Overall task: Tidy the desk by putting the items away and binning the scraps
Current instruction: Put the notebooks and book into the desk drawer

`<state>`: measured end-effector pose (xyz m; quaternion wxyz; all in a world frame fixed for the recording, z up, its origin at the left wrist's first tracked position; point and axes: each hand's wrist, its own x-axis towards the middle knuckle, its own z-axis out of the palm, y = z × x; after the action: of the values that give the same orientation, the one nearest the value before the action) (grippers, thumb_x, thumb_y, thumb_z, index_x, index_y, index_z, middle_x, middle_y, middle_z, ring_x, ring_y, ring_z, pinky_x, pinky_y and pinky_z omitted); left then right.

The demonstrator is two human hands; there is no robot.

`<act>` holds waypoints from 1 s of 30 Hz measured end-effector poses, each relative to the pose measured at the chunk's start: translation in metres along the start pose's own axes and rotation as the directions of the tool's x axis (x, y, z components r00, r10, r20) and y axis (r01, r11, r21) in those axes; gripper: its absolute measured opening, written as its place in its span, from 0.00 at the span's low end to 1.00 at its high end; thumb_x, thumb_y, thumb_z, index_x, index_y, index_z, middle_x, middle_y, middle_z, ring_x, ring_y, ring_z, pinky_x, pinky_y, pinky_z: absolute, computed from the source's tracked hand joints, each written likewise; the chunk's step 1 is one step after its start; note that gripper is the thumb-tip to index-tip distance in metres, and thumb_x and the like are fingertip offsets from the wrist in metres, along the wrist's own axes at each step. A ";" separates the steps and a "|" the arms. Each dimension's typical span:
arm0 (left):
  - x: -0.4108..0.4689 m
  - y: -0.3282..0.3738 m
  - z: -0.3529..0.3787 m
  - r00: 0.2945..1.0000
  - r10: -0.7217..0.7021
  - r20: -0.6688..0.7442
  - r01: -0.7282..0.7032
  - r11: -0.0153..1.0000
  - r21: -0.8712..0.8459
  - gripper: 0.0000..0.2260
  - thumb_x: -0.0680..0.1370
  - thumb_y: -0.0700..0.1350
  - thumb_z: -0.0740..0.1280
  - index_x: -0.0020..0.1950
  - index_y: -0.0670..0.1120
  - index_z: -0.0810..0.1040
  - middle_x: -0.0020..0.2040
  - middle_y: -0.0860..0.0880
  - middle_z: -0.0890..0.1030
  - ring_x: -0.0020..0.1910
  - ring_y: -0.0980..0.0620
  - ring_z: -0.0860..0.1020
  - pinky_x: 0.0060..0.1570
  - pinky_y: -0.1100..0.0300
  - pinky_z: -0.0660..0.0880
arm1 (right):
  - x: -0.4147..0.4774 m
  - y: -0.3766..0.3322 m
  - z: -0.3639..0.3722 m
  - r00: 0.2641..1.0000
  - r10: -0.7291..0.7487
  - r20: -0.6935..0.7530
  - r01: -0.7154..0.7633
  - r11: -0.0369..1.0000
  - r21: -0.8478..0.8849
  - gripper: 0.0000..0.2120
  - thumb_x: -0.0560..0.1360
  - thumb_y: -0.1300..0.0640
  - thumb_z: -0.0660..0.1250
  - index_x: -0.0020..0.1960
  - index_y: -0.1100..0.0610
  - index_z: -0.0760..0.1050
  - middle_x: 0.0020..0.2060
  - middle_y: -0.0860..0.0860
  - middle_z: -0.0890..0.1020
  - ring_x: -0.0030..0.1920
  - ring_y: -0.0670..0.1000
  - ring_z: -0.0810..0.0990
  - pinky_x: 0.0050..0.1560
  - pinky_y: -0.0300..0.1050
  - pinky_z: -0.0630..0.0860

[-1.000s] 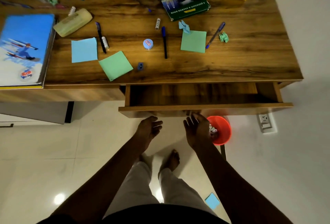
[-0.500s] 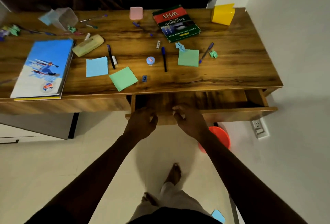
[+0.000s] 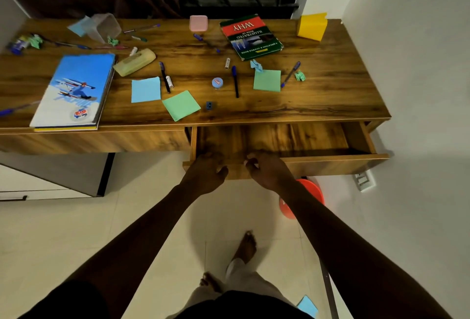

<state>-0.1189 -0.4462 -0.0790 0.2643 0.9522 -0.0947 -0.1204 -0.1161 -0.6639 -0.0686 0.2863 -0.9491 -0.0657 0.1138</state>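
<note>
The wooden desk [image 3: 330,95] has its drawer [image 3: 338,165] pulled open, and the inside looks bare. My left hand [image 3: 206,173] and my right hand [image 3: 269,171] both curl over the drawer's front panel near its left end. On the desk lie a green sticky note [image 3: 180,105], a blue sticky note [image 3: 145,89], another green note [image 3: 267,80], several pens such as a dark one [image 3: 235,81], a blue crumpled scrap [image 3: 256,65] and a green scrap [image 3: 300,76]. An orange bin [image 3: 314,191] stands on the floor under the drawer, partly hidden by my right arm.
A blue-covered book [image 3: 73,90], a yellowish pencil case [image 3: 134,61], a "WHY" book [image 3: 250,36], a yellow box [image 3: 312,26], a pink box [image 3: 198,23] and a tipped clear cup [image 3: 104,26] sit on the desk. A blue note [image 3: 307,306] lies on the floor.
Both hands rose from below the drawer to its front panel and closed on it. My view lifted and drew back, showing the desk's far edge.
</note>
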 end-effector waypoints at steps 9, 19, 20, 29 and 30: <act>-0.032 0.004 -0.002 0.995 -0.024 0.096 0.028 0.999 -0.034 0.16 0.78 0.54 0.65 0.59 0.46 0.80 0.63 0.48 0.80 0.66 0.44 0.76 0.65 0.48 0.75 | -0.027 -0.009 0.002 0.991 0.096 0.091 -0.094 0.995 -0.032 0.18 0.80 0.37 0.59 0.57 0.48 0.80 0.49 0.49 0.84 0.47 0.51 0.82 0.52 0.49 0.80; -0.048 0.006 0.001 0.972 -0.101 0.214 0.125 0.987 -0.100 0.17 0.75 0.60 0.60 0.54 0.53 0.81 0.54 0.51 0.83 0.54 0.48 0.80 0.56 0.52 0.77 | -0.050 -0.017 0.009 0.985 0.146 0.096 -0.141 0.988 -0.059 0.18 0.81 0.38 0.60 0.55 0.50 0.81 0.47 0.52 0.85 0.48 0.55 0.82 0.51 0.48 0.79; -0.050 0.006 0.002 0.971 -0.100 0.215 0.124 0.987 -0.100 0.16 0.76 0.60 0.61 0.54 0.53 0.81 0.54 0.51 0.82 0.53 0.48 0.80 0.56 0.51 0.77 | -0.052 -0.018 0.009 0.984 0.150 0.097 -0.144 0.988 -0.063 0.18 0.81 0.39 0.61 0.54 0.50 0.82 0.46 0.52 0.85 0.48 0.55 0.82 0.51 0.48 0.79; -0.057 0.006 0.011 0.969 -0.115 0.219 0.135 0.988 -0.079 0.12 0.80 0.57 0.65 0.56 0.52 0.81 0.55 0.51 0.81 0.54 0.48 0.78 0.54 0.53 0.76 | -0.066 -0.021 0.011 0.974 0.192 0.123 -0.186 0.980 -0.064 0.17 0.80 0.39 0.61 0.52 0.51 0.81 0.44 0.52 0.84 0.46 0.55 0.82 0.53 0.52 0.81; -0.055 0.006 0.011 0.966 -0.122 0.227 0.142 0.987 -0.073 0.12 0.79 0.58 0.65 0.55 0.53 0.81 0.55 0.51 0.80 0.54 0.48 0.78 0.55 0.52 0.76 | -0.066 -0.021 0.010 0.972 0.196 0.129 -0.189 0.980 -0.067 0.17 0.79 0.39 0.61 0.53 0.51 0.81 0.45 0.52 0.84 0.47 0.55 0.82 0.53 0.52 0.81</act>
<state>-0.1753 -0.4427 -0.0751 0.2855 0.9242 -0.0546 -0.2475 -0.1841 -0.6534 -0.0533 0.2430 -0.9486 0.0045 0.2030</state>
